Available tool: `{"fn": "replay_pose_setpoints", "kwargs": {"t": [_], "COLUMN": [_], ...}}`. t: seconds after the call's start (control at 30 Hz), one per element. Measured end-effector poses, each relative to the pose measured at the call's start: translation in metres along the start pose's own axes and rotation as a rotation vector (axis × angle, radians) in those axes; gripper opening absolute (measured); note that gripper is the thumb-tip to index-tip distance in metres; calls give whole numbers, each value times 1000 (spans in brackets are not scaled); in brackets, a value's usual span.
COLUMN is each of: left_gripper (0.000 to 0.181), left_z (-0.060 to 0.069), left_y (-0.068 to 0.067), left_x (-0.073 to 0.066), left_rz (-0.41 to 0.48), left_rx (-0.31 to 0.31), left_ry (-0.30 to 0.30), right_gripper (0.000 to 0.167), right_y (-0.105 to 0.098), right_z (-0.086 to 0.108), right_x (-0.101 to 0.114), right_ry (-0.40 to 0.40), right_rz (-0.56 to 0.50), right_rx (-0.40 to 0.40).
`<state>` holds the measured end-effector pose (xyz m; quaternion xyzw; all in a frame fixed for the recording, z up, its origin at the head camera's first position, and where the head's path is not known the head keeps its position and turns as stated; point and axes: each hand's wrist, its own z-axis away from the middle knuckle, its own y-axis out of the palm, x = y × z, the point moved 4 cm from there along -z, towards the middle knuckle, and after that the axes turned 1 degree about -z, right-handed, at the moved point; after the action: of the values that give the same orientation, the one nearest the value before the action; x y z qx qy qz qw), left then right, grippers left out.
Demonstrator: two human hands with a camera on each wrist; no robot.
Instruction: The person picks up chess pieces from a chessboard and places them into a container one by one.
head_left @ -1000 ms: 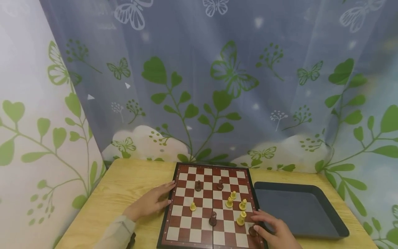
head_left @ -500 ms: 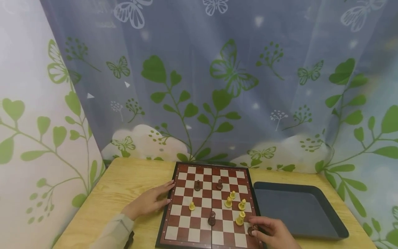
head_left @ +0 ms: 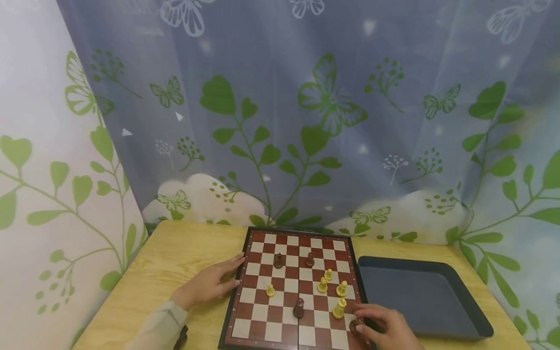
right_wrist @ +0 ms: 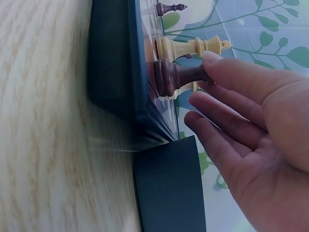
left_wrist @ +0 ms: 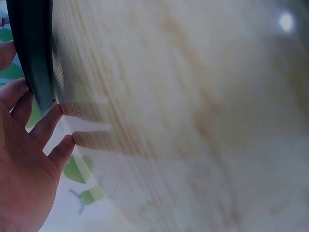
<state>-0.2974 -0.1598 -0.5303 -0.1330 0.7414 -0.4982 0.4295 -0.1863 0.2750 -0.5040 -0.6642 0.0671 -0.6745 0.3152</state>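
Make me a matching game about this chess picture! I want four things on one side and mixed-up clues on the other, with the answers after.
Things:
1. left hand
2. right hand
3. tray
4. table

Clues:
A. dark blue-grey, lying to the right of the chessboard
B. pinching a dark chess piece
C. light yellowish wood look, underneath everything else here
D. touching the chessboard's left edge

Right pairs: 1-D, 2-B, 3-A, 4-C

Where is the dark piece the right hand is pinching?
In the head view, the dark piece is by the right edge of the chessboard, toward the near corner, beside the tall yellow piece, left of the tray.
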Motion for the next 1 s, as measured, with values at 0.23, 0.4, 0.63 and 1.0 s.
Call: {"fn": "replay_pose_setpoints", "kwargs": {"t": [0.23, 0.4, 0.63, 1.0], "left_gripper": [64, 65, 64, 65], "left_z": [-2, -1, -3, 0], "left_y": [1, 2, 3, 6], "left_x": [1, 3, 1, 5], "left_rz": [-23, -25, -27, -36], "left_rx": [-4, -3, -10, -2], "left_ry": [0, -2, 18, 8], "right_gripper": [31, 27, 26, 26], "right_y": [-1, -1, 0, 0], "right_z": [3, 3, 6, 13], "right_x": [3, 5, 6, 22], "right_ry": [-58, -77, -116, -257], "right_rz": [126, 228, 322, 323], "right_rx": [-68, -121, -203, -481]}}
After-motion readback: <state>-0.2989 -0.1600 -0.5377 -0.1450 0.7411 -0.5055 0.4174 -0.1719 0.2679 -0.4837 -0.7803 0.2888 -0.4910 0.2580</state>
